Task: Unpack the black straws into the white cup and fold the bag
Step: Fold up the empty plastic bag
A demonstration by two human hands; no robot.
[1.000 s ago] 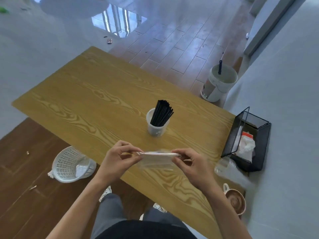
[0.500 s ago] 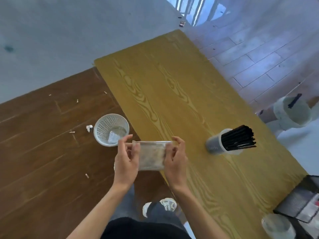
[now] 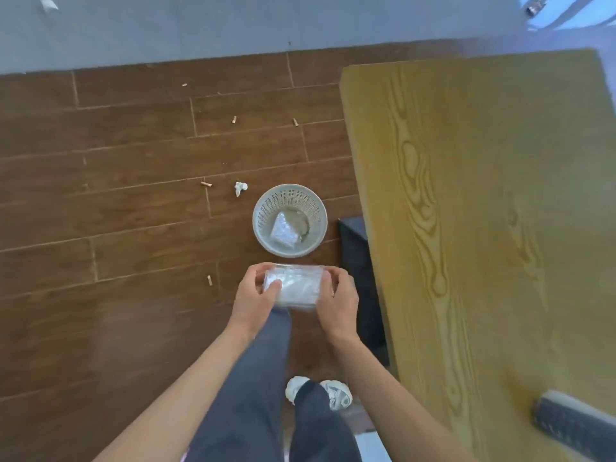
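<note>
One clear bag, folded into a small flat packet, is held between two hands over the floor, clear of the desk to the right hand's side. Left hand is curled on its left end, thumb pressed on top; right hand is curled round the right end. Bag is judged light, limp, slippery, likely to spring open; best pinched along the creased ends. One basket is seen just beyond the hands, one crumpled clear wrapper inside. Cup and straws not clearly made out.

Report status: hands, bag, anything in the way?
Left hand and right hand both grip the folded bag. Held above floor, short of white basket. Nothing between.
</note>
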